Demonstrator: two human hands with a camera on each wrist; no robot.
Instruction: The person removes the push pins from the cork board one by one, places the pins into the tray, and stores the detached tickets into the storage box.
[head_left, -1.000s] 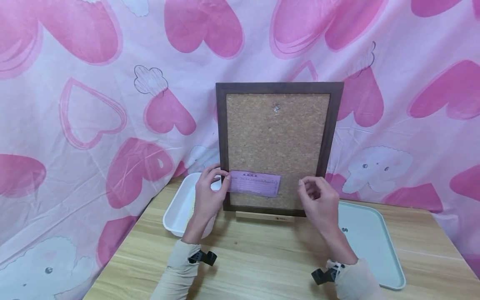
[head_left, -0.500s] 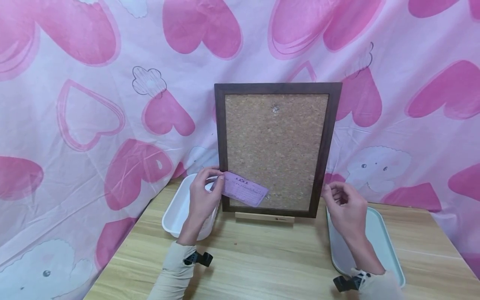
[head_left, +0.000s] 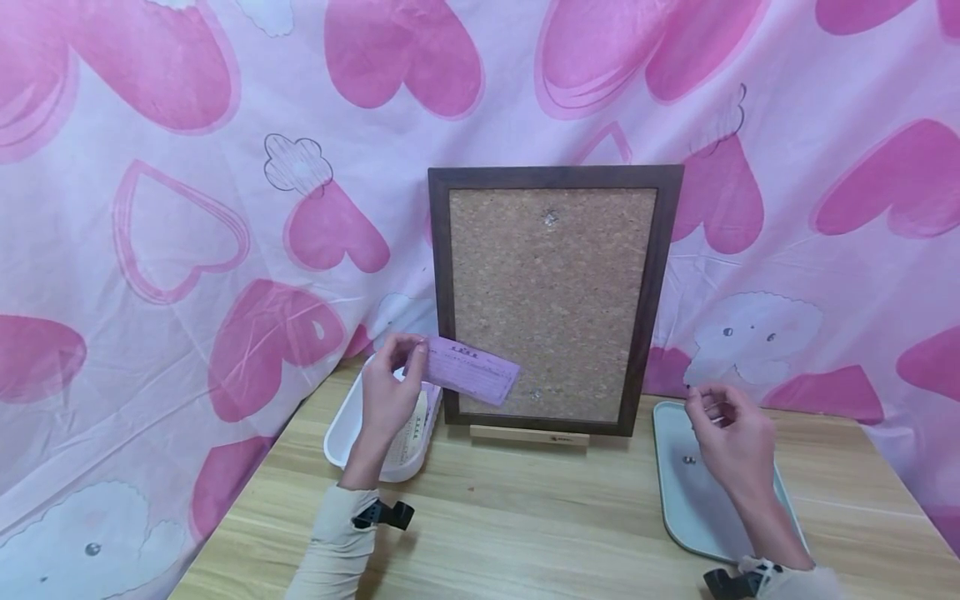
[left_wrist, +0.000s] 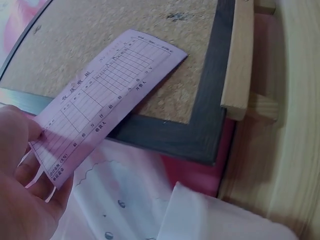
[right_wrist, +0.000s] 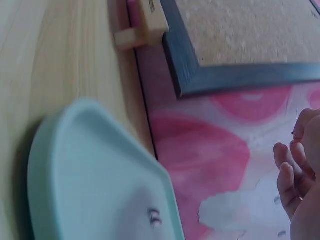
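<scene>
My left hand pinches one end of a purple printed receipt slip between thumb and fingers. The slip sticks out to the right, tilted, before the lower left corner of a dark-framed cork board. In the left wrist view the receipt slip shows ruled lines and print. Over the pale green tray is my right hand, thumb and forefinger together with a tiny dark pin-like tip at them. That tip also shows at the right hand in the right wrist view; the rest is hidden.
Two small shiny pieces lie in the tray. A white plastic bin on the left holds pale printed slips. The board leans on a wooden stand before a pink heart-patterned cloth. Small marks show on the cork.
The left hand has drawn the receipt slip left and tilted it, off the cork's lower left. My right hand has moved right, from before the board to over the tray.
</scene>
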